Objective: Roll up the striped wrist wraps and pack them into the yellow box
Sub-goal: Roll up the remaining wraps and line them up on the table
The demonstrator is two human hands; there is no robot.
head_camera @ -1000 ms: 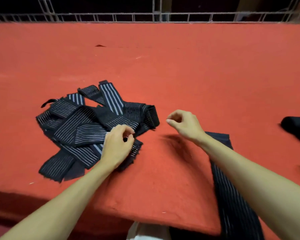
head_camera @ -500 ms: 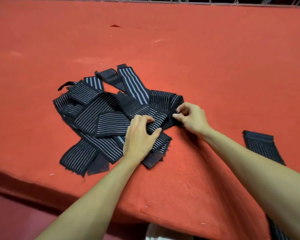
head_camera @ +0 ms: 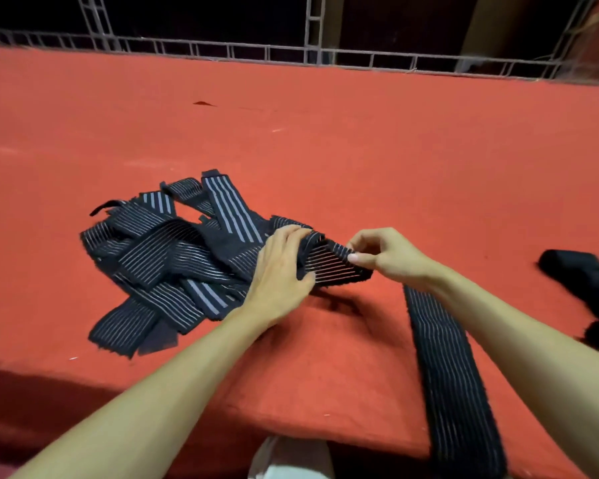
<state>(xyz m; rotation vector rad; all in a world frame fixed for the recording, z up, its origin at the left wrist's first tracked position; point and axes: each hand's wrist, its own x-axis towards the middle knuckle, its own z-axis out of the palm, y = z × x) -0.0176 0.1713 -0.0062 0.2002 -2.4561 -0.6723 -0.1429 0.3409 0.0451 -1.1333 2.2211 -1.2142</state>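
Note:
A tangled pile of black wrist wraps with white stripes lies on the red table, left of centre. My left hand grips the right end of one wrap at the pile's edge, thumb under it. My right hand pinches the same wrap's free end between thumb and fingers, lifting it slightly off the cloth. Another striped wrap lies stretched out under my right forearm and hangs over the table's near edge. No yellow box is in view.
Dark rolled items sit at the right edge of the table. A metal truss frame runs along the far side. The table's near edge runs close below my forearms.
My right hand has gone from hovering right of the pile to pinching a wrap's end. My left hand has shifted onto that same wrap, and its end is now raised.

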